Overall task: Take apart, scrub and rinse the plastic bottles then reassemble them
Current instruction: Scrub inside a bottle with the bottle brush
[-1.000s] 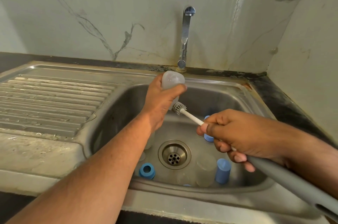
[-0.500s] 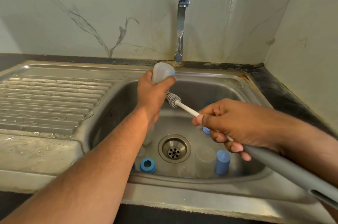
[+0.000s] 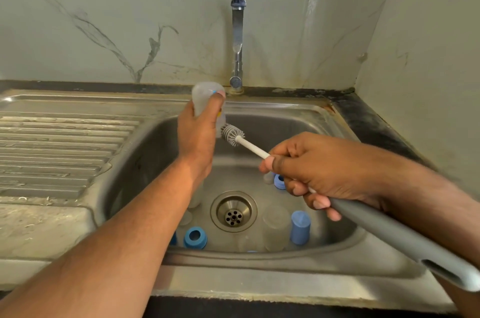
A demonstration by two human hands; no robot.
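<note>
I am holding a clear bottle (image 3: 205,100) in my left hand (image 3: 198,138), fingers curled round its body, above the back left part of the sink (image 3: 298,120), just in front of the tap (image 3: 237,45). The bottle's closed end is pointing up and away from me, and its mouth is facing down toward the brush (image 3: 232,134).

My right hand (image 3: 319,172) is gripping the brush handle, fingers wrapped round where the white stem is meeting the thick grey grip, with my thumb lying along the stem. The grey bristle head is sitting just at the bottle's mouth, beside my left palm; I cannot tell whether any bristles are inside.

In the sink, around the drain (image 3: 233,211), loose parts are lying: a blue ring (image 3: 195,237) to the drain's front left, a blue cap (image 3: 300,226) standing to its right, a clear cup (image 3: 275,226) between that cap and the drain, and another blue piece (image 3: 280,181) behind the drain, partly hidden under my right hand. More clear parts are standing left of the drain, half hidden by my left forearm.

The ribbed drainboard (image 3: 59,151) is stretching away to the left of the sink.
</note>
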